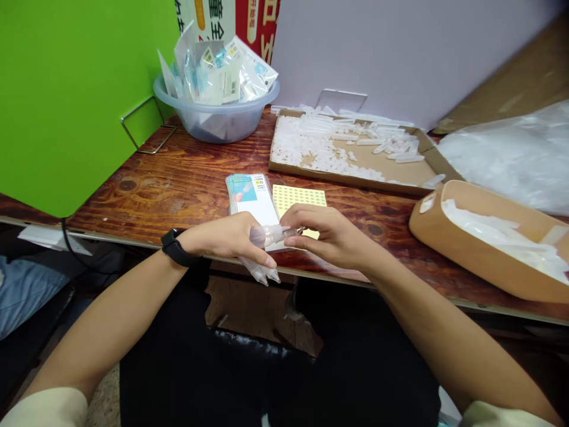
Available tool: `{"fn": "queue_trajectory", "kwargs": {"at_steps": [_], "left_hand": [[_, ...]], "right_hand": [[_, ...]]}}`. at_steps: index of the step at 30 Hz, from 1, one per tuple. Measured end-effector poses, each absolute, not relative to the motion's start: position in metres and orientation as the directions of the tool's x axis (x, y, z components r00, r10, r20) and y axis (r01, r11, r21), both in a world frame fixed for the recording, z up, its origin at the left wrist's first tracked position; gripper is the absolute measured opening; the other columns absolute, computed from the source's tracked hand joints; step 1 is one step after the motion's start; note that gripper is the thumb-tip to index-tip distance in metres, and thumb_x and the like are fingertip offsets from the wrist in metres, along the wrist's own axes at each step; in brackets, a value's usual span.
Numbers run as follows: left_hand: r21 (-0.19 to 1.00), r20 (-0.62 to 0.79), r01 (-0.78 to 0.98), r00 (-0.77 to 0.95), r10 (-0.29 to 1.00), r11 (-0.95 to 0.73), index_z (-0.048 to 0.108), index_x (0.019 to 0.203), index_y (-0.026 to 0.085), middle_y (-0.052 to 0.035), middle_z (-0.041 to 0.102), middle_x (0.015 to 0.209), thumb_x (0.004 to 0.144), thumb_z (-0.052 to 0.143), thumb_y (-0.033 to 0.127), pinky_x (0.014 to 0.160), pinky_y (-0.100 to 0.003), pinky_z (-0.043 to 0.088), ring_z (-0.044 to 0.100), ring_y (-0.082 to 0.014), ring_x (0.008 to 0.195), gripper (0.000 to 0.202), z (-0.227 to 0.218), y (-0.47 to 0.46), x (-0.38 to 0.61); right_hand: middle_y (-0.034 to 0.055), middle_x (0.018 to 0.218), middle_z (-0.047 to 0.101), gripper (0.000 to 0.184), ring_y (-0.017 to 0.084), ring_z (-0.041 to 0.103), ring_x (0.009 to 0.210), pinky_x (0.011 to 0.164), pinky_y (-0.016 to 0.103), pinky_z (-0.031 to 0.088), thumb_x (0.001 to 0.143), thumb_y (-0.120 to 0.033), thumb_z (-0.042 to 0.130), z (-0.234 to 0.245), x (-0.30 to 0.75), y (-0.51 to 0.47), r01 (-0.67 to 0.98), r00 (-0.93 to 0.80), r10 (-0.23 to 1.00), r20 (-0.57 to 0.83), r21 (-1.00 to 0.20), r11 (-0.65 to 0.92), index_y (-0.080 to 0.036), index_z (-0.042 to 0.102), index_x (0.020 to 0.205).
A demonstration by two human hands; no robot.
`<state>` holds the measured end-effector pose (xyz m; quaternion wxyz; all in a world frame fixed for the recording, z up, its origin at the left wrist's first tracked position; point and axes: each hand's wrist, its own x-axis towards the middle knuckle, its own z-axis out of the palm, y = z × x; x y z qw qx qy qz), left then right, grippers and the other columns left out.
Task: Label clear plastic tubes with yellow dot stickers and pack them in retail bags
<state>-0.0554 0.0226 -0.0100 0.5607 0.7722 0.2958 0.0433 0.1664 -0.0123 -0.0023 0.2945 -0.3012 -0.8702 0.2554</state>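
Note:
My left hand (231,239) is closed round a bunch of small clear plastic tubes (265,273) at the near edge of the wooden table (178,178). One clear tube (269,235) sticks out sideways from that hand. My right hand (331,234) pinches the tip of this tube with thumb and fingers. Just behind the hands lie a stack of printed package sleeves (252,196) and a yellow sheet of small stickers (297,197). A black band sits on my left wrist (175,247).
A shallow cardboard tray (413,178) with loose clear tubes and white caps lies at the back. A grey plastic basin (217,115) holds filled packets. A tan scoop-like box (484,258) with plastic parts is at the right, a clear plastic bag (515,154) behind it.

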Motion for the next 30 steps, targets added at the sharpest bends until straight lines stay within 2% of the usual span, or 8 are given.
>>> {"fn": "queue_trajectory", "kwargs": {"at_steps": [3,7,12,16,20,22,26,30], "left_hand": [[0.901,-0.270,0.396,0.830,0.489,-0.175,0.052,0.062,0.013,0.0039,0.043,0.057,0.065,0.075,0.052,0.047,-0.022,0.026,0.038,-0.0077,0.051,0.045,-0.009,0.022,-0.057],[0.933,-0.234,0.335,0.844,0.483,-0.134,0.052,0.061,0.013,0.0040,0.044,0.058,0.065,0.077,0.044,0.048,-0.020,0.029,0.038,-0.0069,0.052,0.040,-0.005,0.021,-0.056],[0.943,-0.226,0.313,0.847,0.482,-0.108,0.051,0.059,0.013,0.0037,0.044,0.057,0.064,0.077,0.045,0.047,-0.021,0.028,0.037,-0.0069,0.051,0.041,-0.003,0.021,-0.055],[0.921,-0.246,0.359,0.835,0.492,-0.149,0.049,0.056,0.013,0.0040,0.040,0.054,0.065,0.076,0.048,0.046,-0.022,0.023,0.034,-0.0068,0.049,0.045,-0.004,0.020,-0.056],[0.909,-0.251,0.379,0.830,0.498,-0.172,0.049,0.056,0.013,0.0038,0.041,0.054,0.065,0.076,0.050,0.047,-0.022,0.024,0.035,-0.0070,0.050,0.046,-0.005,0.019,-0.056],[0.910,-0.250,0.378,0.828,0.502,-0.171,0.051,0.058,0.013,0.0032,0.044,0.055,0.066,0.075,0.049,0.048,-0.023,0.026,0.037,-0.0075,0.050,0.044,-0.005,0.020,-0.056],[0.920,-0.263,0.371,0.822,0.505,-0.124,0.057,0.064,0.012,0.0019,0.049,0.060,0.065,0.076,0.048,0.050,-0.023,0.030,0.042,-0.0090,0.053,0.040,-0.007,0.022,-0.057],[0.925,-0.229,0.349,0.829,0.511,-0.152,0.055,0.063,0.013,0.0021,0.047,0.059,0.065,0.076,0.050,0.049,-0.023,0.029,0.040,-0.0088,0.053,0.043,-0.009,0.021,-0.058]], "right_hand": [[0.0062,0.083,0.066,0.014,0.015,0.061,0.077,0.069,0.026,0.047,0.086,-0.031,0.064,-0.002,0.165,-0.010,0.310,-0.618,0.664,0.421,-0.645,0.698,-0.017,0.064,0.087],[0.0062,0.083,0.068,0.013,0.014,0.062,0.074,0.064,0.024,0.047,0.085,-0.029,0.065,-0.004,0.164,-0.010,0.295,-0.581,0.681,0.446,-0.664,0.687,-0.017,0.066,0.089],[0.0066,0.084,0.068,0.011,0.013,0.061,0.074,0.065,0.023,0.045,0.090,-0.025,0.058,-0.005,0.162,-0.016,0.369,-0.601,0.642,0.475,-0.548,0.751,-0.016,0.062,0.093],[0.0039,0.070,0.063,0.018,0.012,0.055,0.061,0.057,0.022,0.038,0.093,-0.028,0.049,-0.004,0.157,-0.019,0.472,-0.627,0.663,0.409,-0.478,0.741,-0.014,0.058,0.086],[-0.0013,0.052,0.048,0.039,0.010,0.041,0.047,0.050,0.024,0.028,0.096,-0.037,0.037,-0.003,0.153,-0.020,0.565,-0.612,0.750,0.250,-0.526,0.636,-0.017,0.049,0.065],[0.0003,0.059,0.051,0.037,0.011,0.044,0.052,0.053,0.024,0.030,0.097,-0.040,0.034,-0.003,0.153,-0.021,0.600,-0.585,0.787,0.196,-0.549,0.582,-0.017,0.050,0.072],[0.0062,0.084,0.059,0.022,0.016,0.051,0.068,0.062,0.027,0.039,0.094,-0.036,0.041,-0.003,0.158,-0.024,0.577,-0.597,0.782,0.179,-0.581,0.574,-0.016,0.047,0.099],[0.0052,0.078,0.058,0.017,0.016,0.050,0.066,0.060,0.026,0.038,0.092,-0.034,0.045,-0.005,0.158,-0.023,0.520,-0.601,0.757,0.256,-0.593,0.614,-0.017,0.048,0.090]]}}
